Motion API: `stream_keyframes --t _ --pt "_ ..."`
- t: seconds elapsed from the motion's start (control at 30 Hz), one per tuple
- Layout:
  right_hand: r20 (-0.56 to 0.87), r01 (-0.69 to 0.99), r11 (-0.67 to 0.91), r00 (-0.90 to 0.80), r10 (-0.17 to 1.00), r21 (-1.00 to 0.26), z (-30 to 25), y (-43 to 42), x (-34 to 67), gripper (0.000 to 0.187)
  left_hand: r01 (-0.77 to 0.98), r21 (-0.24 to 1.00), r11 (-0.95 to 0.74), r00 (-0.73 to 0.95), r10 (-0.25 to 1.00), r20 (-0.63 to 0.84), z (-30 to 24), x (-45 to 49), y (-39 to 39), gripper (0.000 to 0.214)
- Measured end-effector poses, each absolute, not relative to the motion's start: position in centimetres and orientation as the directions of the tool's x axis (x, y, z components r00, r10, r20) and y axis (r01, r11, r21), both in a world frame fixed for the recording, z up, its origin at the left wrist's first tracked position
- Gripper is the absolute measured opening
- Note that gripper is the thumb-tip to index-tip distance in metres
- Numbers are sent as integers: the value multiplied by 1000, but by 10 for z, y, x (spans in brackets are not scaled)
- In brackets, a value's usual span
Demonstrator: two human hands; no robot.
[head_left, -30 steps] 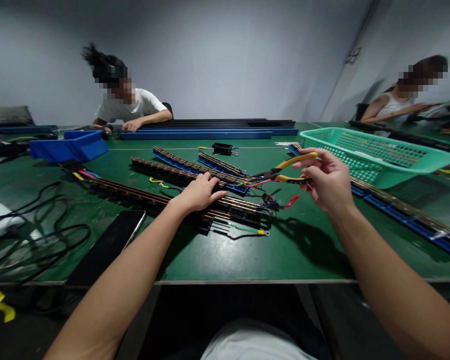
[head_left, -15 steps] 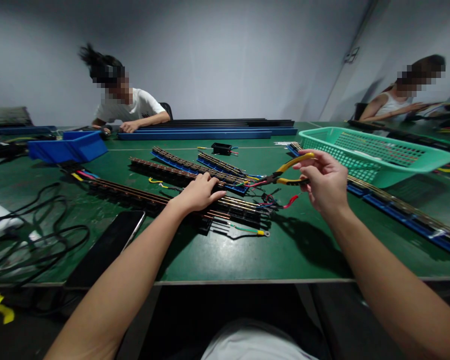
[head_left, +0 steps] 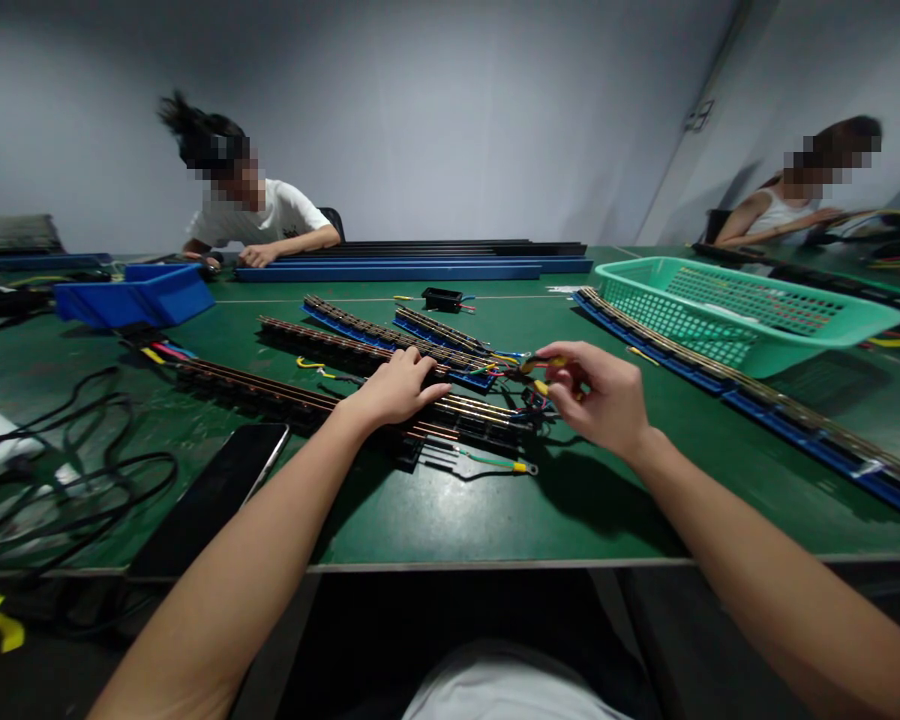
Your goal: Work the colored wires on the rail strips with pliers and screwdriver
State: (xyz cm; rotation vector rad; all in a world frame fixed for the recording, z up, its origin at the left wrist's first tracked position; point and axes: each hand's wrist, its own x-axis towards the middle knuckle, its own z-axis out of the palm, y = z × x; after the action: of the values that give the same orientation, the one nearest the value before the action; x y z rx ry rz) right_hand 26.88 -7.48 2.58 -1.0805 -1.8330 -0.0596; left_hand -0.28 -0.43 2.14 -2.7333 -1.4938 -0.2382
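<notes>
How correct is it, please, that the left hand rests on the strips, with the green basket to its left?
The side is wrong: the head view shows the green basket to the right of the left hand, which rests on the strips.

A phone (head_left: 208,500) lies on the green table (head_left: 457,535), a blue bin (head_left: 131,304) and turquoise basket (head_left: 772,354) farther back.

Pretty plain room tbh: pale bluish-grey back wall (head_left: 457,130), kinda dim up top left, meeting a side wall (head_left: 817,60) with wall plates (head_left: 705,115) near the corner. Scuffed green table (head_left: 495,535) catching some glare, black chair (head_left: 333,222) behind.
</notes>
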Motion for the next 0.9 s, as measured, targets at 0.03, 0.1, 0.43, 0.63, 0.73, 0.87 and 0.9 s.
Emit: stream_keyframes --t 0.03,0.1,0.43,0.63,0.73,0.87,0.9 --pt "759 691 640 -203 618 -336 25 -77 267 29 840 55 -540 529 837 141 21 -3 -4 48" --pt "761 662 705 -311 569 -256 23 -79 264 31 840 51 -540 529 837 143 21 -3 -4 48" --pt "737 637 720 -341 583 -275 27 -72 274 29 838 51 -544 531 833 155 20 -3 -4 46" --pt "666 503 489 266 697 -713 35 -66 276 33 835 41 -548 537 830 152 19 -3 -2 49" --pt "555 328 449 431 712 -831 45 -64 279 33 836 42 -547 537 831 143 20 -3 -3 49" --pt "428 98 442 501 752 -892 58 -62 288 32 834 42 -550 539 829 147 20 -4 -3 50" --pt "413 57 448 502 760 -892 60 -62 290 32 834 43 -550 539 829 149 19 -4 -3 50"
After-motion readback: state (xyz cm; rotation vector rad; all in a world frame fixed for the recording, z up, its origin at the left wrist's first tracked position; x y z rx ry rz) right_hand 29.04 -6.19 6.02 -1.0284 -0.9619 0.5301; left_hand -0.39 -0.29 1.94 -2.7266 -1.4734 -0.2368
